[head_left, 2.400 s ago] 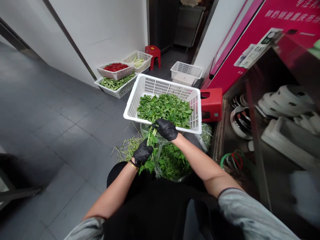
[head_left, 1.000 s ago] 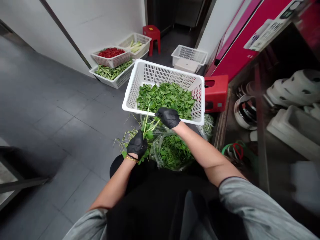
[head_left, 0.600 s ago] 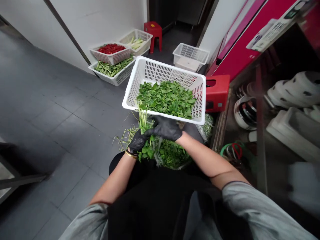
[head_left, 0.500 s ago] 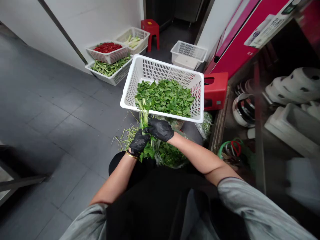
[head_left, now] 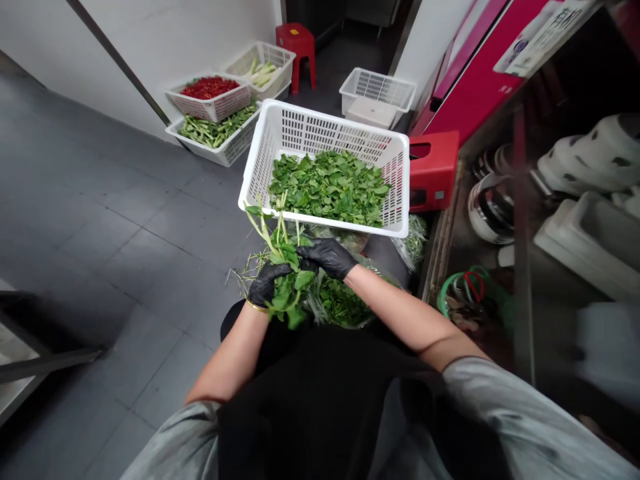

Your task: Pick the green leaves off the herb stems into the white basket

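My left hand [head_left: 264, 283], in a black glove, is closed round a bunch of leafy green stalks [head_left: 283, 267] whose stems point up and away. My right hand [head_left: 327, 257], also black-gloved, pinches leaves on the same bunch, fingers pressed together. Just beyond both hands stands a white slotted basket [head_left: 260, 163] holding a heap of picked green leaves [head_left: 327, 187]. Below my hands lies a clear plastic bag of more greens [head_left: 343, 303]. Bare stems [head_left: 250, 270] are scattered on the floor to the left.
Against the far wall sit white baskets with red chillies [head_left: 209, 87], green beans [head_left: 210, 131] and pale stalks [head_left: 263, 67]. An empty white basket [head_left: 377, 90] and two red stools [head_left: 434, 170] stand near the pink wall. A shelf with metal bowls [head_left: 487, 213] is at right.
Both hands have dropped back from the basket's rim toward my lap. The bunch in my left hand has tilted, its stems now fanning up to the left, and my right hand has closed on its leaves.
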Demonstrator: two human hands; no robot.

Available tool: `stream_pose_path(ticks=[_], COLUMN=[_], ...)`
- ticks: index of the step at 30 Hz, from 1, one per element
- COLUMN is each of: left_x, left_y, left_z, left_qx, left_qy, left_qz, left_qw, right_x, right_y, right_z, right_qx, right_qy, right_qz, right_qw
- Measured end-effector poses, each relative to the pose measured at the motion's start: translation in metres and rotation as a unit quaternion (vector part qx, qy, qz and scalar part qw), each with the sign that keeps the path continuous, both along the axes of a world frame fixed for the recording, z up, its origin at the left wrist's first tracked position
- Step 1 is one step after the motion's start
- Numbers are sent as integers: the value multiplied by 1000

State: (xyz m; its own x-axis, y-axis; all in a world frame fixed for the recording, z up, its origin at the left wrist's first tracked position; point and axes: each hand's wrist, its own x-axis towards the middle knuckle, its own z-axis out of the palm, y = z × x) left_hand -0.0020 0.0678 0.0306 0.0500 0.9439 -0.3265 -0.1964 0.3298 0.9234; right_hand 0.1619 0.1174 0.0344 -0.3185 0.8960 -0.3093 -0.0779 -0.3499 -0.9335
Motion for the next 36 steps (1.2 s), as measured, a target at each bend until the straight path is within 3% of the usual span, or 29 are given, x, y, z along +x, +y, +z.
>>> stream_pose_path(ticks=[3,5,8,13,16,18,21,24,28,32,34,36], left_x=[1,-1,0,13,14,9,-1,-8,-10,-15,-18,-18], left_y=[-2,-5,-8,-7,-4,-4,-5,-9,-14,-17,-16,-14], left_z=[0,-1,-4,-7,-7,-8,-9,-7,1,2,-1,-5], left_qx=[-49,-35,-1,45,68,70,55,49,41,-3,-45,-84], left_qy=[-128,-149,-130,-66,-8,74,160,143,75,-25,-91,-146], left_qz=[16,32,29,1,12,24,26,24,14,44,70,80], left_qw=[990,988,991,997,998,994,985,988,996,999,992,982], right_x=[-8,-5,-2,-11,-9,-2,8,15,22,33,34,26], right_y=[19,34,46,36,25,19,14,12,17,36,40,33], right_z=[-9,-9,-7,-13,-13,-9,0,7,13,15,11,3], right_qx=[16,32,51,66,82,70,46,33,-18,-48,-28,-9], right_qy=[30,31,29,-10,-63,-115,-164,-140,-42,88,92,49], right_qz=[-68,-99,-163,-222,-141,-18,178,237,179,1,-83,-83], right_qw=[997,994,985,973,985,991,969,961,983,995,992,995])
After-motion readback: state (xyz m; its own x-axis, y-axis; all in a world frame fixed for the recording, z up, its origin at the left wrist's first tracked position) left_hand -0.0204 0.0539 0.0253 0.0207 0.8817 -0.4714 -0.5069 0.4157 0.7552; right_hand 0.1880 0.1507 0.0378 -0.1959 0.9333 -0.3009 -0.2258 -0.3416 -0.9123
